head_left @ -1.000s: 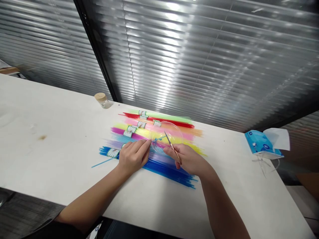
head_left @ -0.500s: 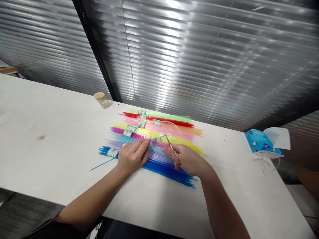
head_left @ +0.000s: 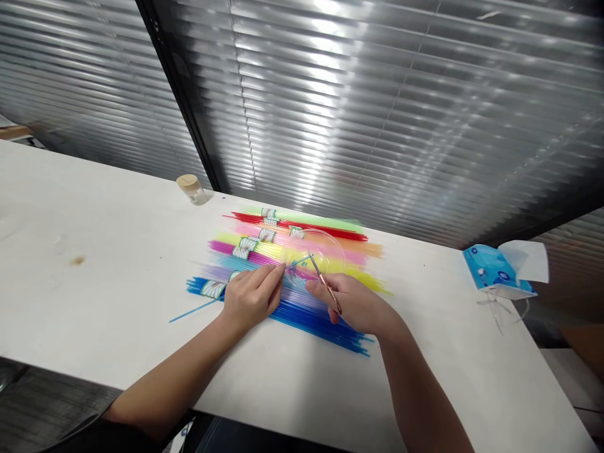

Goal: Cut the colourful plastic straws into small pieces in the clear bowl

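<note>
My left hand (head_left: 252, 296) is closed around a thin blue plastic straw (head_left: 193, 311), whose long end sticks out to the lower left and whose short end points up right over a clear round bowl (head_left: 340, 251). My right hand (head_left: 352, 299) grips small scissors (head_left: 325, 283) with copper-coloured handles. The scissor blades are at the tip of the straw, above the bowl. A few small blue-green pieces (head_left: 304, 264) lie in the bowl. Under both hands are bundles of coloured straws: dark blue (head_left: 321, 324), purple, yellow, pink, orange, red (head_left: 330, 230) and light green, with paper bands.
A jar with a tan lid (head_left: 189, 184) stands at the back left of the white table (head_left: 104, 251). A blue tissue pack (head_left: 495, 270) with a tissue pulled out sits at the right edge. Metal blinds (head_left: 292, 94) rise behind the table.
The scissor blades have come closer together and tilted slightly left at the straw's tip. My left hand stays almost still, and the bundles have not moved.
</note>
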### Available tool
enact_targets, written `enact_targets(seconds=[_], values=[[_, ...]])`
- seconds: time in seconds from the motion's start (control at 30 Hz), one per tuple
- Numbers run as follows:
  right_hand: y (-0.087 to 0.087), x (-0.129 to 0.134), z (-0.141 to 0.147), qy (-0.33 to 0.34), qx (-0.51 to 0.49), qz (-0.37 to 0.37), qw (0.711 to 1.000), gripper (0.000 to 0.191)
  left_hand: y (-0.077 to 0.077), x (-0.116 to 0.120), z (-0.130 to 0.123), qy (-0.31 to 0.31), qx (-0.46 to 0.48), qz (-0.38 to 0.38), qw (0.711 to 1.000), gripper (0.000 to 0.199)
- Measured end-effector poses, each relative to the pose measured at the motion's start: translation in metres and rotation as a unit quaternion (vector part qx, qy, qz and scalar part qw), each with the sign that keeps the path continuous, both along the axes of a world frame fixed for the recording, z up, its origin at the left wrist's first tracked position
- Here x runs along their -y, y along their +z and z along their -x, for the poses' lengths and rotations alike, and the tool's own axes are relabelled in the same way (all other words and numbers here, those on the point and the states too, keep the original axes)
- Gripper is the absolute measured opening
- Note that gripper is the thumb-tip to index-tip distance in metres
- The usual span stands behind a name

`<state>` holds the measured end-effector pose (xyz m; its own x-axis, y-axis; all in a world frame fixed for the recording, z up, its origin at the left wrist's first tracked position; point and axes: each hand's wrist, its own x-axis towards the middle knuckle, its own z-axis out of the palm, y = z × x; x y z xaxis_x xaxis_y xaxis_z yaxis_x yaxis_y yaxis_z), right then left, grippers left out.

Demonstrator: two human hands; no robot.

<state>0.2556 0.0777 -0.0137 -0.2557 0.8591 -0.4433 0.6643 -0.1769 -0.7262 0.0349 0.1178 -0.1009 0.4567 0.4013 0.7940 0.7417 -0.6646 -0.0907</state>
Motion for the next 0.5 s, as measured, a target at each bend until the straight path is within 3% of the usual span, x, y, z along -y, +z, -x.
enact_targets(seconds=[0.5], values=[[0.0003, -0.0014, -0.0006, -0.005, -0.031, -0.016, 0.999, 0.061, 0.0022, 0.0009, 0.0, -0.009, 0.001, -0.007, 1.0, 0.026]])
